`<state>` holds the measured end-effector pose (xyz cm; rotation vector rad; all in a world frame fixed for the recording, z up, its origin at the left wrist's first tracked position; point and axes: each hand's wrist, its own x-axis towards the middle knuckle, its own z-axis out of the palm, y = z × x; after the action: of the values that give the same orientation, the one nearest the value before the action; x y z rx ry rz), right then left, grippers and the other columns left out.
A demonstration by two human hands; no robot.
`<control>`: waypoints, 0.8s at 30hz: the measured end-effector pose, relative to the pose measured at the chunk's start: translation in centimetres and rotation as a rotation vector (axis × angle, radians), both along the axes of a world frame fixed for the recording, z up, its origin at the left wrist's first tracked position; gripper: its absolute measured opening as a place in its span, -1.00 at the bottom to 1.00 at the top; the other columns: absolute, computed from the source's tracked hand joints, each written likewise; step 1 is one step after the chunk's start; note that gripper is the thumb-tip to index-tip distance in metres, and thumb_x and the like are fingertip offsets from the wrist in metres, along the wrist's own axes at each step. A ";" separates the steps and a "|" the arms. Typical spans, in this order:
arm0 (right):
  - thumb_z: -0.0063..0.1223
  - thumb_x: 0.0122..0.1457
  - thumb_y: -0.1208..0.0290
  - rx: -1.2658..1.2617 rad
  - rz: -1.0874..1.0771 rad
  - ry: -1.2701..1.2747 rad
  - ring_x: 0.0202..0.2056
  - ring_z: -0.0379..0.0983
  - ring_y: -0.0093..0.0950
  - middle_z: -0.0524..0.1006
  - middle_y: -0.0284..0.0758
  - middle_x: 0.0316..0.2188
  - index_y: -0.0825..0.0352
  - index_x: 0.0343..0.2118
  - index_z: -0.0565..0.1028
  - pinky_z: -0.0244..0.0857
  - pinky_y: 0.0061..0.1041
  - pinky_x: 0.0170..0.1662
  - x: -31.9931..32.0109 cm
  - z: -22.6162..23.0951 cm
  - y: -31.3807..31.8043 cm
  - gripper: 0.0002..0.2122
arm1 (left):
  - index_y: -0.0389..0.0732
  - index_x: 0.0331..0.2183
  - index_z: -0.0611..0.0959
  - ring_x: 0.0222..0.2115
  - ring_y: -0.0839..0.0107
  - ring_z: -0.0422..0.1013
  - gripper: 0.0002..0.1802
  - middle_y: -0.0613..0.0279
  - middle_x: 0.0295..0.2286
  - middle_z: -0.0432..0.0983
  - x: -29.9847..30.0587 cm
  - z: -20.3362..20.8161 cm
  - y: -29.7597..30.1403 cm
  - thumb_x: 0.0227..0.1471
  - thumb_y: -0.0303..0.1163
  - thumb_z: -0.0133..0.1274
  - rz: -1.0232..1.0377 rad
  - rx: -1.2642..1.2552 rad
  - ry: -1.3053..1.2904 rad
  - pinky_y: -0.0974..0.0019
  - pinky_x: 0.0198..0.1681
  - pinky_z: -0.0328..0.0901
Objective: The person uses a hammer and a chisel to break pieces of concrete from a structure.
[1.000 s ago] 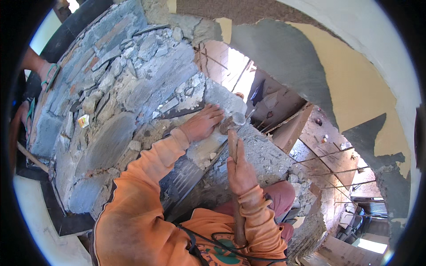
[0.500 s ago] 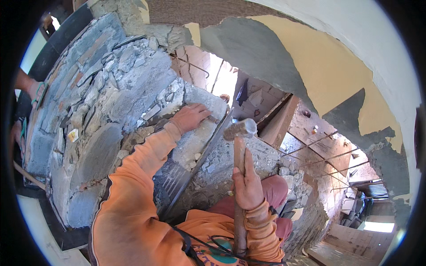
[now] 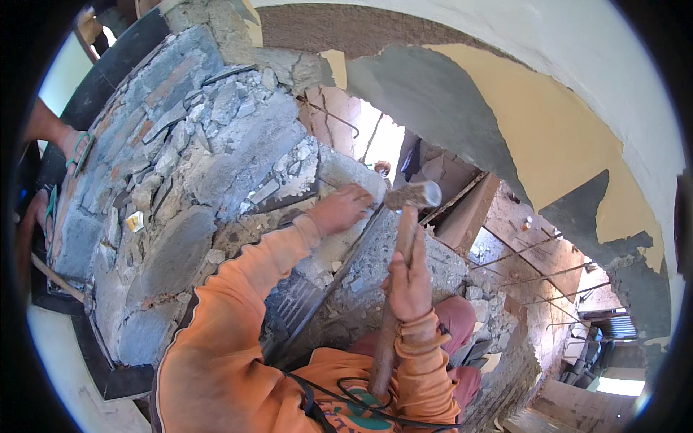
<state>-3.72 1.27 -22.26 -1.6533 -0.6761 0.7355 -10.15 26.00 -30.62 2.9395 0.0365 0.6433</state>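
Observation:
My right hand (image 3: 411, 290) is wrapped round the wooden handle of a sledgehammer (image 3: 413, 195), whose dusty metal head points away from me, above the broken masonry. My left hand (image 3: 345, 208) is lower and further left, its fingers curled at the edge of a pale concrete block (image 3: 339, 167). Something short and dark seems to be at its fingertips, but I cannot make out what. A long narrow groove (image 3: 339, 267) runs beside the block, between it and a rough concrete piece (image 3: 404, 252).
Loose rubble (image 3: 173, 137) and slabs cover the left side. At the far left are another person's sandalled feet (image 3: 76, 148) and a wooden stick (image 3: 58, 278). Bent rebar (image 3: 534, 256) crosses an opening at right, with a lower level beneath. A broken plastered wall edge (image 3: 447, 101) overhangs.
The whole view has shifted slightly. My left hand has moved a little to the right along the block. The hammer head has moved away from me, and its handle now leans more.

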 end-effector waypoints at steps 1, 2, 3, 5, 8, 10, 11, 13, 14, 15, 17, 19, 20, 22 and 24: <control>-0.18 0.30 0.43 0.038 -0.016 0.025 -0.63 0.34 -0.62 0.36 -0.38 -0.55 0.24 0.34 -0.12 0.28 -0.61 -0.59 0.2 -0.2 -0.4 -0.40 | -0.21 -0.19 0.57 -0.05 0.11 0.35 -0.69 0.08 -0.21 0.47 0.7 0.4 0.0 0.00 -0.30 0.06 0.012 -0.006 0.072 0.14 0.10 0.22; -0.19 0.30 0.43 0.072 -0.032 0.055 -0.63 0.33 -0.62 0.36 -0.39 -0.55 0.23 0.34 -0.12 0.28 -0.62 -0.60 0.4 -0.5 -1.1 -0.40 | -0.22 -0.22 0.57 -0.07 0.11 0.36 -0.71 0.07 -0.23 0.47 1.2 1.0 -0.1 0.00 -0.29 0.06 0.024 -0.017 0.148 0.13 0.08 0.23; -0.19 0.30 0.43 0.107 -0.048 0.085 -0.64 0.32 -0.62 0.35 -0.39 -0.55 0.23 0.34 -0.12 0.27 -0.62 -0.60 0.5 -0.9 -1.7 -0.41 | -0.22 -0.25 0.57 -0.09 0.10 0.37 -0.73 0.06 -0.25 0.47 1.4 1.5 -0.2 0.00 -0.29 0.06 0.035 -0.027 0.224 0.11 0.06 0.24; -0.21 0.31 0.43 0.116 -0.085 0.059 -0.64 0.32 -0.63 0.35 -0.38 -0.52 0.24 0.34 -0.13 0.27 -0.64 -0.60 1.0 -1.4 -3.6 -0.41 | -0.23 -0.29 0.56 -0.11 0.09 0.38 -0.75 0.07 -0.27 0.47 -1.1 0.9 -0.1 -0.01 -0.29 0.05 -0.094 0.021 0.193 0.09 0.02 0.27; -0.22 0.31 0.42 0.114 -0.198 0.050 -0.62 0.34 -0.61 0.36 -0.38 -0.51 0.23 0.34 -0.12 0.30 -0.62 -0.59 1.5 -0.8 -5.2 -0.42 | -0.24 -0.32 0.55 -0.13 0.07 0.40 -0.76 0.06 -0.28 0.48 0.3 3.1 0.6 0.00 -0.29 0.04 -0.058 0.095 0.293 0.07 -0.04 0.30; -0.23 0.29 0.46 0.108 -0.212 0.121 -0.62 0.33 -0.61 0.36 -0.37 -0.51 0.32 0.33 -0.14 0.29 -0.62 -0.58 1.9 0.0 -6.6 -0.41 | -0.25 -0.28 0.55 -0.13 0.05 0.41 -0.74 0.02 -0.25 0.47 2.4 4.8 0.9 -0.03 -0.31 0.05 -0.022 0.006 0.473 0.07 -0.06 0.31; -0.23 0.28 0.48 0.126 -0.239 0.140 -0.62 0.32 -0.61 0.37 -0.36 -0.50 0.36 0.32 -0.14 0.29 -0.61 -0.58 2.3 0.7 -6.8 -0.41 | -0.25 -0.26 0.52 -0.12 0.04 0.40 -0.71 0.01 -0.24 0.46 2.8 5.2 1.2 -0.04 -0.31 0.07 -0.060 0.035 0.501 0.06 -0.06 0.31; -0.24 0.28 0.50 0.060 -0.219 0.087 -0.62 0.32 -0.60 0.37 -0.37 -0.50 0.36 0.32 -0.13 0.27 -0.60 -0.58 1.8 1.7 -8.2 -0.42 | -0.24 -0.20 0.48 -0.10 0.02 0.38 -0.64 -0.01 -0.20 0.43 3.4 5.4 1.6 -0.08 -0.30 0.10 -0.137 0.094 0.558 0.04 -0.05 0.30; -0.24 0.28 0.50 0.037 -0.213 0.059 -0.61 0.33 -0.60 0.38 -0.36 -0.50 0.36 0.32 -0.13 0.27 -0.60 -0.58 1.5 1.6 -8.8 -0.42 | -0.26 -0.20 0.48 -0.13 -0.02 0.39 -0.61 -0.02 -0.21 0.43 3.1 5.4 2.0 -0.15 -0.37 0.08 -0.151 0.050 0.545 0.03 -0.07 0.30; -0.24 0.28 0.50 0.014 -0.207 0.031 -0.61 0.33 -0.59 0.38 -0.36 -0.50 0.36 0.32 -0.13 0.27 -0.60 -0.57 1.3 1.7 -9.2 -0.42 | -0.25 -0.20 0.48 -0.14 -0.03 0.39 -0.61 -0.02 -0.22 0.43 3.2 5.3 2.0 -0.17 -0.39 0.08 -0.127 0.040 0.568 0.02 -0.08 0.30; -0.23 0.27 0.51 0.047 -0.202 0.043 -0.60 0.36 -0.59 0.40 -0.35 -0.50 0.38 0.32 -0.11 0.27 -0.60 -0.56 0.8 2.1 -10.0 -0.42 | -0.23 -0.21 0.50 -0.17 -0.06 0.40 -0.60 -0.03 -0.22 0.44 3.4 5.0 1.5 -0.21 -0.41 0.07 -0.077 0.025 0.614 0.01 -0.10 0.31; -0.23 0.27 0.51 0.123 -0.206 0.128 -0.59 0.37 -0.59 0.41 -0.35 -0.50 0.38 0.32 -0.11 0.28 -0.61 -0.55 0.5 1.2 -10.8 -0.42 | -0.22 -0.26 0.53 -0.20 -0.06 0.41 -0.64 -0.02 -0.27 0.46 4.4 4.9 1.2 -0.24 -0.41 0.07 -0.051 0.047 0.706 0.01 -0.12 0.31; -0.23 0.27 0.51 0.139 -0.208 0.137 -0.59 0.37 -0.59 0.41 -0.35 -0.51 0.38 0.32 -0.12 0.27 -0.61 -0.55 0.4 0.7 -11.2 -0.41 | -0.21 -0.29 0.55 -0.21 -0.06 0.42 -0.66 -0.02 -0.29 0.47 4.7 4.6 1.1 -0.26 -0.42 0.08 -0.036 0.055 0.754 0.02 -0.13 0.32; -0.23 0.26 0.52 0.161 -0.205 0.158 -0.59 0.37 -0.59 0.40 -0.35 -0.52 0.38 0.32 -0.13 0.27 -0.61 -0.56 0.1 0.0 -12.1 -0.41 | -0.21 -0.35 0.57 -0.25 -0.04 0.45 -0.70 -0.02 -0.36 0.50 4.9 3.3 2.7 -0.27 -0.40 0.10 -0.110 0.070 0.800 0.01 -0.18 0.32; -0.23 0.26 0.52 0.164 -0.232 0.149 -0.60 0.36 -0.59 0.40 -0.36 -0.51 0.38 0.32 -0.14 0.27 -0.61 -0.56 0.3 0.2 -13.3 -0.40 | -0.21 -0.38 0.58 -0.28 -0.04 0.47 -0.72 -0.02 -0.41 0.52 5.5 4.0 2.1 -0.28 -0.39 0.12 -0.129 0.054 0.857 -0.01 -0.22 0.33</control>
<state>-3.44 -12.08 -22.09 -1.4803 -0.4187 0.6122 -4.65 28.14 -26.63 2.9829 -0.0852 -0.6576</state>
